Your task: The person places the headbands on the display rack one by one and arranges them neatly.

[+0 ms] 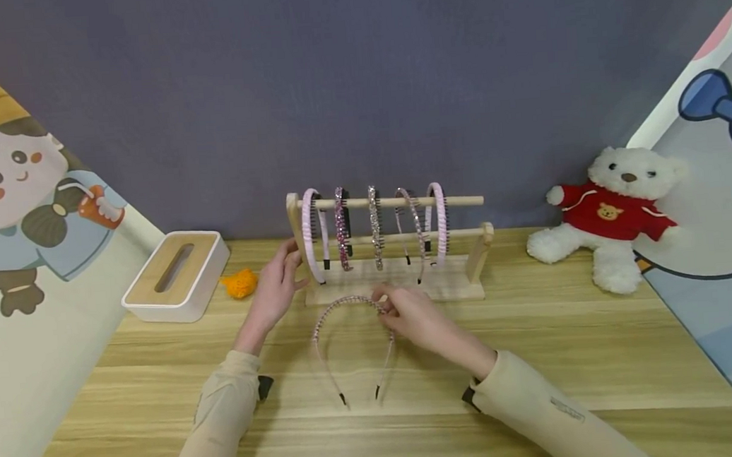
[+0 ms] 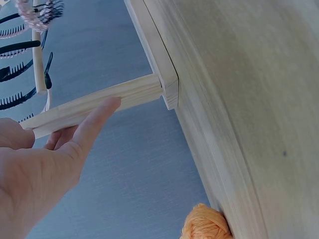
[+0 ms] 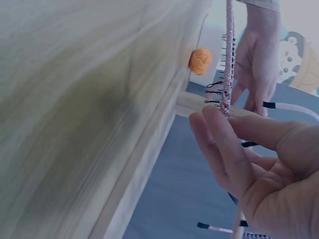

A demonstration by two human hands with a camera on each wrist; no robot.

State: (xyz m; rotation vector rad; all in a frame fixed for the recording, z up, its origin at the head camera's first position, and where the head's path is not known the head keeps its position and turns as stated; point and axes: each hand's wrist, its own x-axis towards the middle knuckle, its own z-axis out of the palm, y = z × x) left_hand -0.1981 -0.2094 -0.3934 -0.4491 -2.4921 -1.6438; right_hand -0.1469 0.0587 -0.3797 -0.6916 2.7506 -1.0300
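Note:
My right hand (image 1: 418, 317) pinches a thin pink sparkly headband (image 1: 350, 299) near the right side of its arch, in front of a wooden headband stand (image 1: 402, 293). The headband's two black-tipped ends point toward me. In the right wrist view, small comb teeth line the headband (image 3: 228, 64), and thumb and fingertips meet on it. My left hand (image 1: 274, 283) holds the stand's left upright. The left wrist view shows its fingers about that wooden post (image 2: 137, 92), one finger stretched along it. Several headbands hang on the stand's bars, among them a pale pink wrapped one (image 1: 309, 236) and a silver glittery one (image 1: 375, 228).
Left of the stand lies a small orange yarn-like ball (image 1: 240, 284), beside a white tissue box (image 1: 175, 277) with a wooden lid. A white teddy bear (image 1: 613, 211) in a red top sits at the right. A dark wall stands behind the wooden table (image 1: 387, 439).

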